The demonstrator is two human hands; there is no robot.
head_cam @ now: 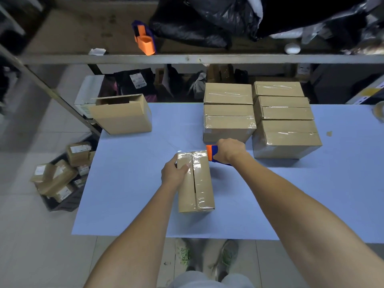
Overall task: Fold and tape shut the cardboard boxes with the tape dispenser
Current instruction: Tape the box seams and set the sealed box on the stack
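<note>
A closed cardboard box [202, 188] lies lengthwise on the blue table [128, 183] in front of me, with clear tape along its centre seam and across its far end. My left hand [174, 173] grips the box's far left edge, thumb on top. My right hand [227, 150] grips the handle of an orange and blue tape dispenser [212, 153], whose head is against the box's far right corner.
Several taped boxes [228, 113] are stacked at the back right. An open box [122, 116] stands at the back left. A second orange dispenser [145, 41] sits on the shelf above. Labelled parcels [60, 177] lie on the floor at the left. A tape roll [379, 114] shows at the right edge.
</note>
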